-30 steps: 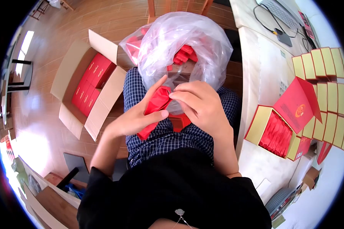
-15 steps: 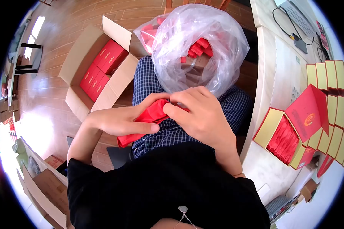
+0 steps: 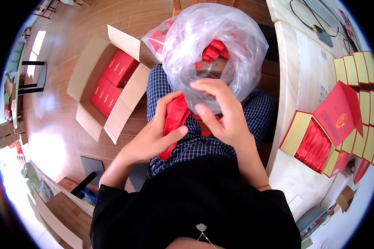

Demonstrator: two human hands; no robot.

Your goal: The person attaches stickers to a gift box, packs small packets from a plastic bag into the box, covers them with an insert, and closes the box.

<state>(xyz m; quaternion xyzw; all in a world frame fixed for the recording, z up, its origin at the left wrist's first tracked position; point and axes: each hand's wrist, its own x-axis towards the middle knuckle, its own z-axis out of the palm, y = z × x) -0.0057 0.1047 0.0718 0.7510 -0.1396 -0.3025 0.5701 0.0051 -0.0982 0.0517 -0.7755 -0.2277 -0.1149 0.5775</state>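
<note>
My left hand (image 3: 151, 135) is closed around a shiny red packet (image 3: 175, 115), long and flat, tilted above my lap. To its right, my right hand (image 3: 226, 114) is apart from the packet, with thumb and fingers spread and nothing visible between them. Another red piece (image 3: 204, 126) shows on the checked trousers (image 3: 191, 143) between the hands, partly hidden. Just beyond my fingers stands a large clear plastic bag (image 3: 245, 54), its mouth rolled wide. Several small red pieces (image 3: 215, 50) lie inside it.
On the left, an open carton (image 3: 89, 64) holds several red boxes (image 3: 119, 66). The white table (image 3: 284, 166) at right carries an open red-and-gold box (image 3: 297, 130) packed with red packets (image 3: 313, 146), and rows of gold-sided boxes (image 3: 351, 70). Another carton (image 3: 70, 211) is at lower left.
My right hand has let go of the red packet and opened, moving slightly right. My left hand has turned the packet more upright and shifted right with it.
</note>
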